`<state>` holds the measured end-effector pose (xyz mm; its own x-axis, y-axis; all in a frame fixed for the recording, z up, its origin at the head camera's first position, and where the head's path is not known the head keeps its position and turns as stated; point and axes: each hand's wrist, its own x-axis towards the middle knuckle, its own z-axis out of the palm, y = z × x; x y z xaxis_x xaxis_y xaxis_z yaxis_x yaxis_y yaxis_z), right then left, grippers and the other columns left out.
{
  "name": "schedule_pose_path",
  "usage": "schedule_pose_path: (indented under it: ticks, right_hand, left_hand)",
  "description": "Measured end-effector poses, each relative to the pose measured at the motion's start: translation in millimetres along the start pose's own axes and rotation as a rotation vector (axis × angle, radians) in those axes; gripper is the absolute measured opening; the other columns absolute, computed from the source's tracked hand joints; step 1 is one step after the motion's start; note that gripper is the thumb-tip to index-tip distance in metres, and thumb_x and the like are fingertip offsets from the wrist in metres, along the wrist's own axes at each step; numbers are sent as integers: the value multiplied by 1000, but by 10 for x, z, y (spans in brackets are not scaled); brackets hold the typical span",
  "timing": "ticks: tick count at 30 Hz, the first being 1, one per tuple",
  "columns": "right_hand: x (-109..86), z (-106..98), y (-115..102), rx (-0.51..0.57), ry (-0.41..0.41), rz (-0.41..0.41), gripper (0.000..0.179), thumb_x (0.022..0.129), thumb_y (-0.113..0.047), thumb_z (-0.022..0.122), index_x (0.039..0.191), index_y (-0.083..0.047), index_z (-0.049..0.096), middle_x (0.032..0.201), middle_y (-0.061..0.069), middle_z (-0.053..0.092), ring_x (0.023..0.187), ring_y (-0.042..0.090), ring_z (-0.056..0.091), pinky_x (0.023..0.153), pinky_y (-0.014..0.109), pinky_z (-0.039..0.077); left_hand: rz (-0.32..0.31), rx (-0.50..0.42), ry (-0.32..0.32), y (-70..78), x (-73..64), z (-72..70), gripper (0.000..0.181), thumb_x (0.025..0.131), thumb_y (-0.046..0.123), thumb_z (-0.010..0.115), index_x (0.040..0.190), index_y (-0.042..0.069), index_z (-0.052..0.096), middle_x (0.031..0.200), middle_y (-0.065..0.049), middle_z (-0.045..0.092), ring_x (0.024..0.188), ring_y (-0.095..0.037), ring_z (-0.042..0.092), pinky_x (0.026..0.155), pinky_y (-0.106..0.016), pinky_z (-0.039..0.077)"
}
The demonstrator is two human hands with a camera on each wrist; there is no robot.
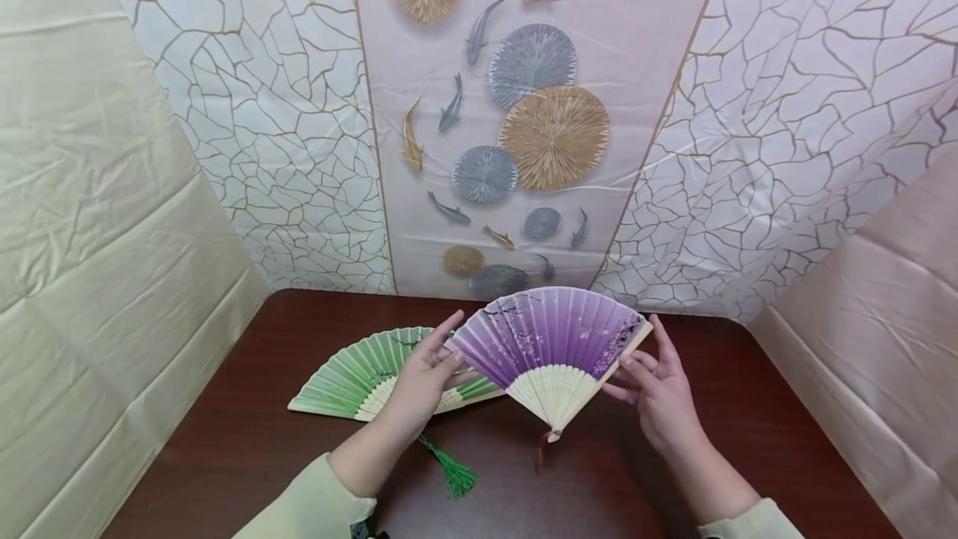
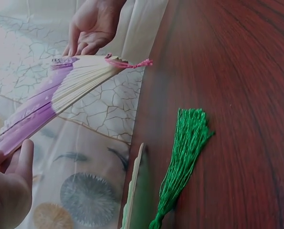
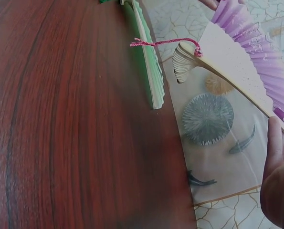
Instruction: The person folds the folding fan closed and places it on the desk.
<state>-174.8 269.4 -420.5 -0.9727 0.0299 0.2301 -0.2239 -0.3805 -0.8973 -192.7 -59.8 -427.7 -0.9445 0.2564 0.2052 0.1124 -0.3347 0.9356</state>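
A purple folding fan (image 1: 557, 331) with pale ribs is spread wide and held up above the table, its pivot end pointing down. My left hand (image 1: 419, 377) pinches its left edge between thumb and fingers. On the other side, my right hand (image 1: 666, 402) holds the right outer rib (image 3: 237, 88). A short pink-red cord (image 2: 132, 63) hangs from the pivot. Behind my left hand, a green folding fan (image 1: 352, 373) lies spread on the table, partly covered by that hand and the purple fan. Its green tassel (image 2: 182, 157) trails toward the front.
The dark red-brown wooden table (image 1: 247, 472) reaches back to a patterned cloth (image 1: 486, 231) with fish and round motifs. Beige cloth hangs at the left (image 1: 90, 215) and right sides.
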Motion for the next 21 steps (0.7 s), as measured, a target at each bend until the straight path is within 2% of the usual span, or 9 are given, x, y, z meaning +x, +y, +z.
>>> schedule_pose_path:
  ticks: [8,15,21]
  right_hand:
    - [0,79,26,-43,9,21,82,100,8,48,161,-27,5,91,-1,69,82,18,73,70,43,60]
    - [6,116,36,-59,8,26,82,99,9,48,161,-27,6,92,-1,70,80,16,72,70,43,60]
    - [0,142,48,-57,9,27,84,99,8,50,161,-26,5,90,-2,70,77,15,71,69,40,61]
  left_hand:
    - [33,-2,11,-68,26,61,65,100,-8,44,157,17,29,117,-30,62,112,-32,65,91,-44,55]
    - [42,12,14,-68,38,75,63,101,-8,43,158,14,27,121,-30,61,112,-32,65,93,-54,51]
    - [22,7,20,-23,42,87,60,101,-8,42,156,14,31,126,-32,58,112,-36,64,91,-55,52]
